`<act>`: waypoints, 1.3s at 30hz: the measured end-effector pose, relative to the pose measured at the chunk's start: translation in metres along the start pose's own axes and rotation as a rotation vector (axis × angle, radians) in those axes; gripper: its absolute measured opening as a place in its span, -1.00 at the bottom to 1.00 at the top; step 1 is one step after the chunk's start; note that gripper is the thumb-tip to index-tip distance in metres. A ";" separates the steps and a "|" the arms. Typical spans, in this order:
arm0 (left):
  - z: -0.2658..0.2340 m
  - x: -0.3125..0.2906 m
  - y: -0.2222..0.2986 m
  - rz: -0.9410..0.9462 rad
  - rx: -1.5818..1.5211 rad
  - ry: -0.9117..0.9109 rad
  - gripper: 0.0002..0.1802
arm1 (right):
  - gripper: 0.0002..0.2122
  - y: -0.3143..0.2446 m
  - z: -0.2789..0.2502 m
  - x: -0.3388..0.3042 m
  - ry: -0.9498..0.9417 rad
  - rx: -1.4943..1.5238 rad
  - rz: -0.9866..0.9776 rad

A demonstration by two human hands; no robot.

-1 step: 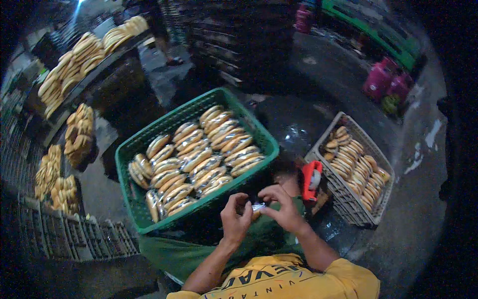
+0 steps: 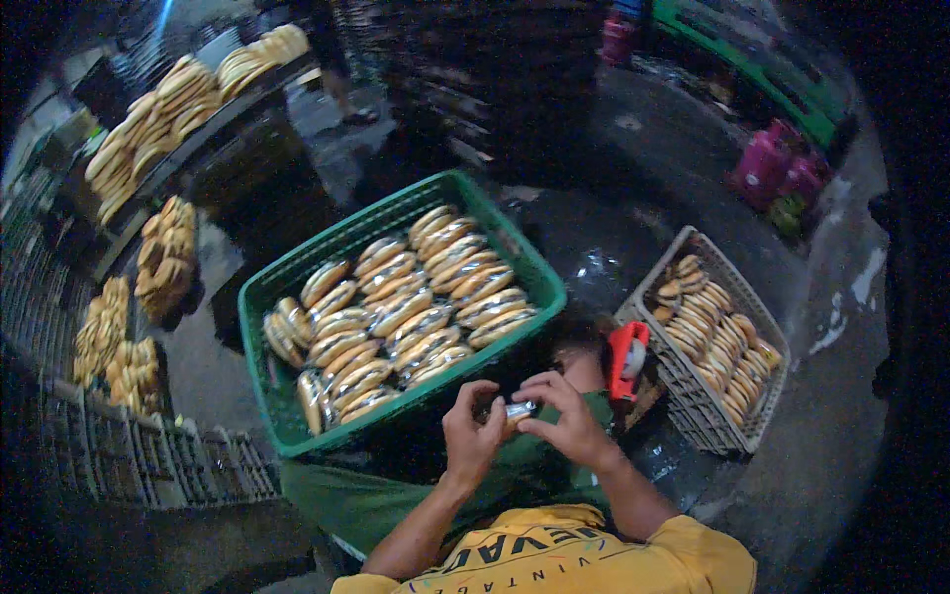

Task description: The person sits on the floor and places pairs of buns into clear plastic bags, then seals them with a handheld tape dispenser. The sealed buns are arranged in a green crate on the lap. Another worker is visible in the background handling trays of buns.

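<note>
In front of my lap, both hands hold a small wrapped bun (image 2: 518, 412) in shiny clear plastic; fingers hide much of it. My left hand (image 2: 471, 434) pinches its left end between thumb and fingers. On the other end, my right hand (image 2: 562, 420) has thumb below and fingers above. Just beyond my hands stands a green plastic crate (image 2: 259, 371), tilted in view, with rows of plastic-wrapped buns (image 2: 396, 297) inside. To the right, a red tape dispenser (image 2: 625, 364) with a pale roll sits beside my knee.
A grey crate (image 2: 683, 401) of buns (image 2: 727, 342) stands at the right. Long loaves (image 2: 163, 119) are heaped on a table at far left, with more bread (image 2: 166, 257) below. Pink gas cylinders (image 2: 767, 163) stand far right. Dark stacked trays (image 2: 475, 79) rise behind the green crate.
The whole view has shifted slightly, moving the crates a little to the right. My right fingers have closed down over the wrapped bun, and its shiny end shows more plainly.
</note>
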State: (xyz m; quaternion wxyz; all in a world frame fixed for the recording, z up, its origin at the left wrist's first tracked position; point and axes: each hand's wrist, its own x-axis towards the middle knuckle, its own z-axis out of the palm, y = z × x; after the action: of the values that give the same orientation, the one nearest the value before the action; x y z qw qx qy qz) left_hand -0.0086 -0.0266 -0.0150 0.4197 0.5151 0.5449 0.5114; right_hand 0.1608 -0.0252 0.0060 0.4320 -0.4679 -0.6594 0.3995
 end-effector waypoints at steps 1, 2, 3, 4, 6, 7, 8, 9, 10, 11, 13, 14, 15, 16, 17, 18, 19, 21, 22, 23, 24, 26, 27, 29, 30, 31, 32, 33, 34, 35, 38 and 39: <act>-0.008 0.002 0.001 -0.061 -0.058 -0.011 -0.78 | -0.73 -0.002 0.002 0.003 -0.052 -0.036 -0.033; -0.017 0.005 0.001 -0.128 -0.086 -0.113 -0.66 | -0.71 0.000 0.006 0.007 -0.104 -0.068 -0.077; -0.024 0.007 0.002 -0.085 -0.148 -0.258 -0.58 | -0.73 0.002 0.007 0.011 -0.098 -0.076 -0.070; -0.032 0.009 0.003 -0.036 -0.200 -0.395 -0.51 | -0.75 0.006 0.011 0.016 -0.028 -0.019 -0.123; -0.051 0.008 0.010 -0.081 -0.200 -0.555 -0.41 | -0.79 0.014 0.019 0.024 0.007 -0.012 -0.024; -0.064 0.009 0.014 -0.130 -0.125 -0.519 -0.38 | -0.80 0.018 0.024 0.027 0.039 -0.029 0.000; -0.080 0.012 0.019 -0.118 -0.043 -0.291 -0.38 | -0.81 0.023 0.028 0.029 0.098 -0.060 0.012; -0.102 0.014 0.024 -0.086 0.040 -0.076 -0.39 | -0.83 0.027 0.030 0.031 0.152 -0.101 0.019; -0.123 0.016 0.027 -0.059 0.116 0.131 -0.39 | -0.84 0.032 0.031 0.033 0.166 -0.073 0.053; -0.154 0.026 0.028 0.044 0.344 0.289 -0.41 | -0.85 0.036 0.032 0.032 0.164 -0.052 0.089; -0.215 0.054 0.021 0.120 0.744 0.511 -0.45 | -0.89 0.042 0.035 0.031 0.142 -0.017 0.075; -0.238 0.070 0.011 0.137 0.912 0.602 -0.47 | -0.90 0.045 0.038 0.030 0.106 -0.003 0.100; -0.253 0.086 -0.003 -0.097 1.054 0.554 -0.44 | -0.90 0.046 0.041 0.029 0.069 0.013 0.123; -0.264 0.100 -0.018 -0.292 1.187 0.525 -0.41 | -0.91 0.047 0.045 0.027 0.019 0.007 0.207; -0.268 0.108 -0.035 -0.346 1.296 0.477 -0.39 | -0.91 0.047 0.049 0.024 -0.005 0.029 0.188; -0.270 0.114 -0.050 -0.394 1.402 0.426 -0.38 | -0.91 0.047 0.052 0.021 -0.003 0.060 0.154; -0.271 0.120 -0.060 -0.489 1.488 0.327 -0.36 | -0.92 0.047 0.054 0.018 0.004 0.087 0.131; -0.276 0.116 -0.074 -0.263 1.314 0.508 -0.34 | -0.92 0.051 0.045 0.018 0.051 0.057 0.063; -0.281 0.112 -0.077 -0.185 1.211 0.564 -0.33 | -0.91 0.057 0.037 0.022 0.116 0.013 0.122; -0.291 0.098 -0.078 -0.086 1.103 0.660 -0.33 | -0.90 0.065 0.024 0.027 0.183 -0.021 0.147; -0.302 0.086 -0.079 -0.133 1.083 0.726 -0.27 | -0.88 0.076 0.009 0.032 0.254 -0.057 0.170; -0.327 0.047 -0.089 -0.177 0.844 0.774 -0.23 | -0.79 0.110 -0.027 0.074 0.492 0.064 0.064; -0.343 0.031 -0.095 -0.307 0.794 0.586 -0.21 | -0.68 0.131 -0.038 0.096 0.531 -0.045 0.005; -0.353 0.007 -0.123 -0.243 -0.091 0.428 -0.38 | -0.47 0.170 -0.052 0.144 0.453 0.020 0.127; -0.360 0.000 -0.136 -0.246 -0.237 0.398 -0.43 | -0.46 0.186 -0.050 0.157 0.226 0.253 0.147; -0.368 -0.001 -0.146 -0.268 -0.151 0.407 -0.47 | -0.45 0.197 -0.044 0.169 0.108 0.369 0.247; -0.373 0.001 -0.156 -0.200 -0.097 0.351 -0.51 | -0.44 0.204 -0.041 0.176 0.120 0.539 0.245; -0.378 0.004 -0.160 -0.217 -0.068 0.384 -0.51 | -0.46 0.204 -0.037 0.179 0.200 0.489 0.303; -0.382 0.011 -0.162 -0.164 -0.048 0.386 -0.52 | -0.48 0.199 -0.038 0.178 0.218 0.383 0.296; -0.386 0.021 -0.157 -0.140 -0.174 0.389 -0.47 | -0.47 0.189 -0.039 0.172 0.260 0.461 0.191; -0.387 0.048 -0.120 -0.022 0.036 0.342 -0.38 | -0.44 0.146 -0.076 0.148 0.339 0.334 -0.053; -0.380 0.065 -0.099 0.049 0.181 0.315 -0.37 | -0.44 0.136 -0.096 0.133 0.382 0.373 0.042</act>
State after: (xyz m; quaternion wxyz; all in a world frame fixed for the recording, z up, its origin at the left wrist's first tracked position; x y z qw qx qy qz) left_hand -0.4035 -0.0047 -0.0614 0.2686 0.4775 0.6348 0.5448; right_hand 0.2631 0.1470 -0.0648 0.6189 -0.4609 -0.4709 0.4274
